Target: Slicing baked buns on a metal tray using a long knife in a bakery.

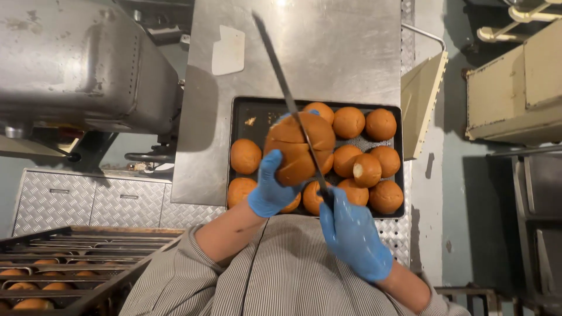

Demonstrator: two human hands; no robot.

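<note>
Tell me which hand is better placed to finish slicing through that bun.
The right. The right hand grips the long knife, whose blade already lies across the bun. The left hand cups the bun from below over the baking tray, so it likely just steadies.

Brushed steel table (328,52); matt brown buns (349,122).

This is a commercial bakery. A dark baking tray (240,111) of round brown buns (349,122) sits on a stainless-steel counter (328,52) beside a big steel machine (76,58), and a rack (64,269) holds more trays of buns.
</note>
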